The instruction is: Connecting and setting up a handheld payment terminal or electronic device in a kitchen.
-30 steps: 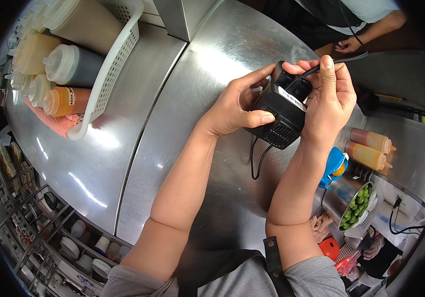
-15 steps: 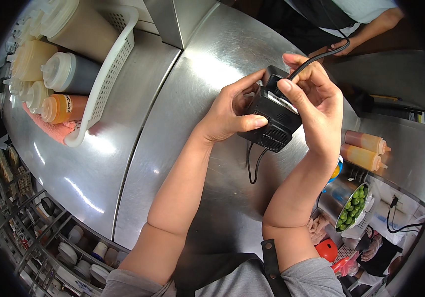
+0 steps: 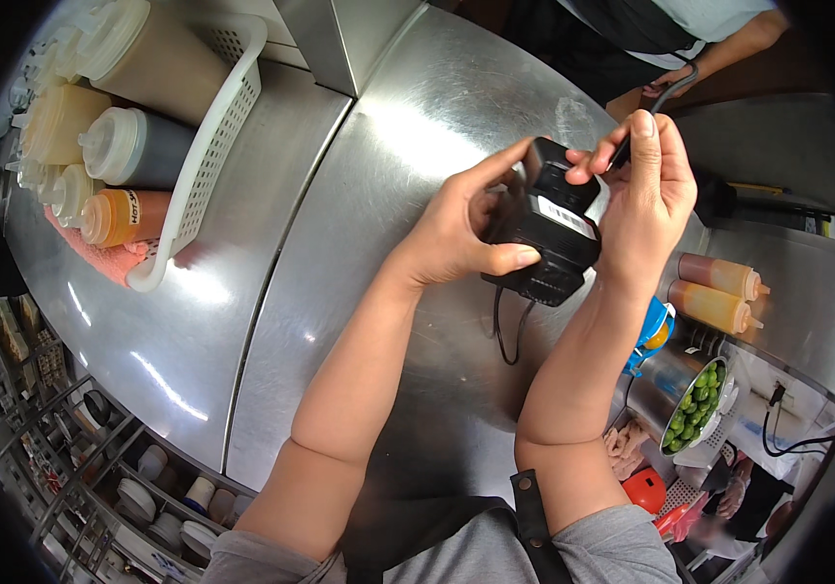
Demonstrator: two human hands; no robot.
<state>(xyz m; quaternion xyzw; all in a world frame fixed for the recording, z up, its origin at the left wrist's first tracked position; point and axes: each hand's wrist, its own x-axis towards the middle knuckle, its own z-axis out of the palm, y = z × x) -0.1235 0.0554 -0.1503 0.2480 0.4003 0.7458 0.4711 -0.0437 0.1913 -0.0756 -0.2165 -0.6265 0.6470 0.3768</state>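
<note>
L hand: forearm angled fwd, fingers wrapped on blk device, thumb on near face. Device: held over bench, btwn hands. R hand: raised, thumb up, fingers closed on blk cable; exact grip unclear, part hidden.

Black device blurred, partly covered, co-worker cut off above

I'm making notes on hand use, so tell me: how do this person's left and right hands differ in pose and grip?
The left hand grasps the side of the boxy black device, while the right hand holds the black cable. The left hand's thumb lies across the device, pointing toward the picture's right; the right hand's thumb points toward the picture's upper edge. Both hands are bare.
</note>
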